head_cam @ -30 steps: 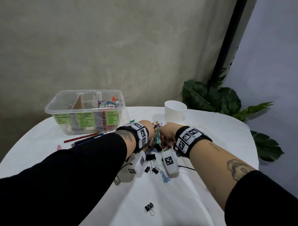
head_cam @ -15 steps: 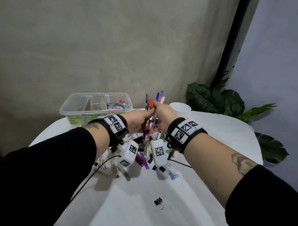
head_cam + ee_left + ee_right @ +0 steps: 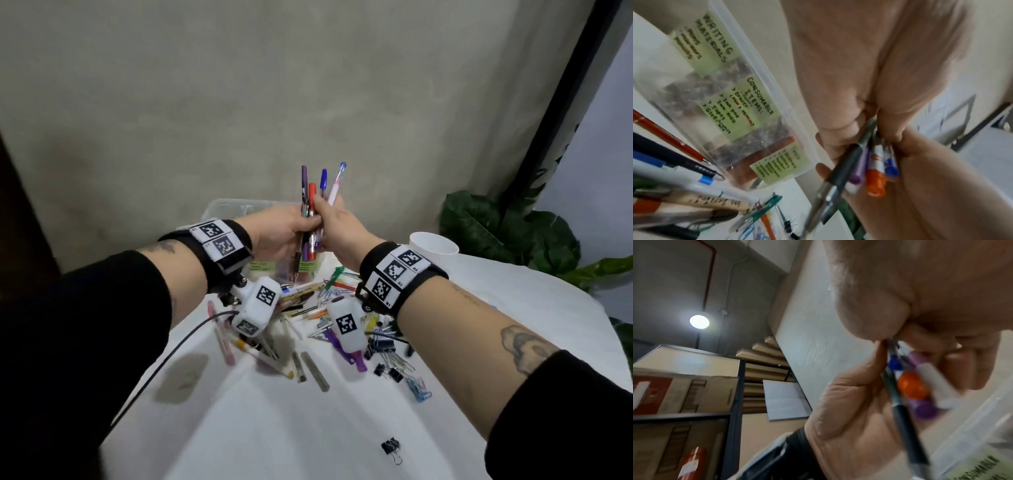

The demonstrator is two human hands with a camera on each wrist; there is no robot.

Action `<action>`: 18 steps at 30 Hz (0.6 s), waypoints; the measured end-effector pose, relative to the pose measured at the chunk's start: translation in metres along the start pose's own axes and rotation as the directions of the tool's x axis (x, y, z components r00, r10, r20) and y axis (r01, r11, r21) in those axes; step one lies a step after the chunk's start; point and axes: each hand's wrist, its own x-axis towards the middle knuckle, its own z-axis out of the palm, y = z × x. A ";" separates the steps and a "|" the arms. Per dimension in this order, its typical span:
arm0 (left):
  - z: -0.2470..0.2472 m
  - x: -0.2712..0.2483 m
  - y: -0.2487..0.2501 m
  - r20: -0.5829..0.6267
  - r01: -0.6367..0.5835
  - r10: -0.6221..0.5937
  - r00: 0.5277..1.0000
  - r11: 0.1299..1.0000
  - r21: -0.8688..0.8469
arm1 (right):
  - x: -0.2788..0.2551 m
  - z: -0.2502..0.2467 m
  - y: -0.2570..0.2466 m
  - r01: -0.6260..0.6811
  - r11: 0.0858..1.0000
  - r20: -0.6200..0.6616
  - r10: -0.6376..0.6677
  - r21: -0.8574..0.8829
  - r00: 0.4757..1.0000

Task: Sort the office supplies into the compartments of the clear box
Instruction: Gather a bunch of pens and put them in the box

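Note:
Both hands hold one bundle of pens (image 3: 312, 205) upright above the table, tips down. My left hand (image 3: 291, 229) grips it from the left and my right hand (image 3: 334, 222) from the right, fingers curled round the barrels. The bundle (image 3: 869, 165) has purple, orange, blue, pink and dark pens, which the right wrist view (image 3: 912, 386) shows end-on. The clear box (image 3: 233, 205) stands just behind the hands, mostly hidden. Its front wall (image 3: 760, 91) carries green labels reading Writing Materials, Consumable Items and Tools.
A heap of pens, pencils and paper clips (image 3: 308, 301) lies on the white table under my wrists. Black binder clips (image 3: 387, 346) sit to its right, and one lone clip (image 3: 390, 447) is nearer me. A white cup (image 3: 433, 243) and a plant (image 3: 507, 233) stand at the right.
Both hands rose from the heap on the table with the pens gathered between them. The bundle now stands higher and closer to the box.

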 end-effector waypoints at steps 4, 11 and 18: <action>-0.025 -0.008 0.020 -0.104 -0.108 0.103 0.989 0.993 -0.050 | 0.004 0.023 -0.008 -0.072 0.991 0.056 0.066 0.115 0.996; -0.047 -0.008 0.032 -0.275 -0.238 0.201 0.940 0.965 -0.108 | 0.009 0.058 0.012 -0.585 0.531 0.489 0.327 0.613 0.809; -0.051 -0.010 0.007 -0.207 -0.117 0.117 0.971 0.993 0.012 | 0.011 0.071 -0.013 -0.475 0.520 0.422 0.226 0.710 0.878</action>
